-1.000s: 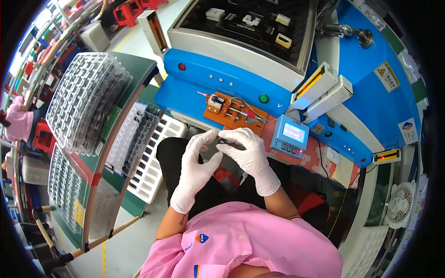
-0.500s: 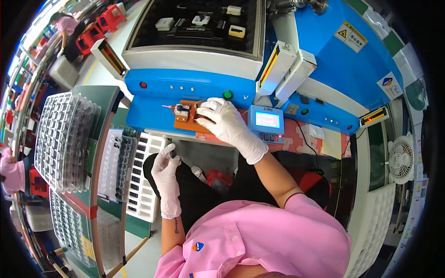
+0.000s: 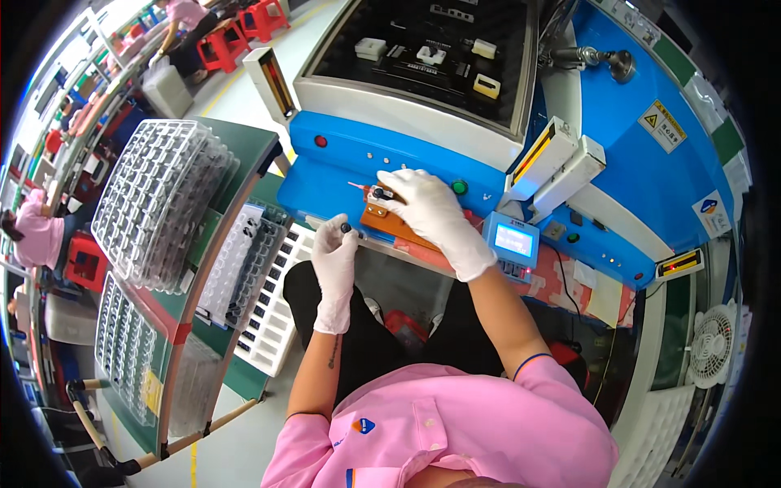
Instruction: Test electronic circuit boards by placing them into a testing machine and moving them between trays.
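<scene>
My left hand point(image 3: 334, 264), in a white glove, is closed in a pinch on a small round black part point(image 3: 346, 228). It is held up just in front of the machine's blue ledge. My right hand point(image 3: 433, 213), gloved too, reaches over an orange-brown fixture point(image 3: 394, 226) on that ledge. Its fingers bend around the small metal clamp block point(image 3: 377, 198) at the fixture's left end, a dark piece showing beside them. The hand hides much of the fixture. A thin pink-red rod point(image 3: 356, 186) sticks out left of the block.
A small controller with a lit screen point(image 3: 514, 239) stands right of the fixture. Light-barrier posts point(image 3: 271, 85) flank the machine. At left, a rack carries stacked clear trays point(image 3: 163, 203); beside it a white tray point(image 3: 281, 325) holds black parts. A white fan point(image 3: 716, 346) is far right.
My right hand has shifted left along the fixture onto the metal clamp block. My left hand, still holding the black part, has come nearer the fixture. The whole view has turned somewhat.
</scene>
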A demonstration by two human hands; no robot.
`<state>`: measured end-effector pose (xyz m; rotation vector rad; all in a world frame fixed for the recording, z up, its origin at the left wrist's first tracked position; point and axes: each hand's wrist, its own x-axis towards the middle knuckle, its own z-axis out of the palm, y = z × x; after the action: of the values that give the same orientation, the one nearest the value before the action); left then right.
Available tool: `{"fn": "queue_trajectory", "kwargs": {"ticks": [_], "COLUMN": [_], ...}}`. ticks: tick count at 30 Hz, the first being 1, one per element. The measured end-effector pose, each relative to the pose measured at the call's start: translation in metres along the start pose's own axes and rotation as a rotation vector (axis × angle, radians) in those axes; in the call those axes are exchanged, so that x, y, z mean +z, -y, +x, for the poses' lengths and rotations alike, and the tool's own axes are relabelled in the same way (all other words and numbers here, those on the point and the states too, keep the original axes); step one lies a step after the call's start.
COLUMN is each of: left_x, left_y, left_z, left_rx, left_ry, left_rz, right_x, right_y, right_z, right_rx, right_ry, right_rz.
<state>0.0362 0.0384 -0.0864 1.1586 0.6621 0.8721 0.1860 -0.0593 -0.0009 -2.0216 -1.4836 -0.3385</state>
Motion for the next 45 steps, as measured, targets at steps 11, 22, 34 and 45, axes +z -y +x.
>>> {"fn": "queue_trajectory", "kwargs": {"ticks": [11,22,34,45], "left_x": [0.051,0.073,0.066,0.037], "left_y": [0.013,0.033,0.033,0.021], "left_z": [0.039,0.034,0.044,0.137], "left_rx": [0.456,0.575,0.488,0.612], "left_ry": [-0.037,-0.183,-0.125,-0.008], "left_rz": [0.419,0.67,0.485,0.909], "right_x": [-0.008,-0.073,-0.016,-0.032], "right_y": [-0.022,-0.025,-0.002,-0.174], "right_z": [0.003,-0.079,-0.01,0.195], "right_rx": [0.213,0.629,0.232,0.425], "right_ry": [-0.141,-0.248,0.065,-0.301], "right_rz": [0.246,0.67,0.563,0.614]}}
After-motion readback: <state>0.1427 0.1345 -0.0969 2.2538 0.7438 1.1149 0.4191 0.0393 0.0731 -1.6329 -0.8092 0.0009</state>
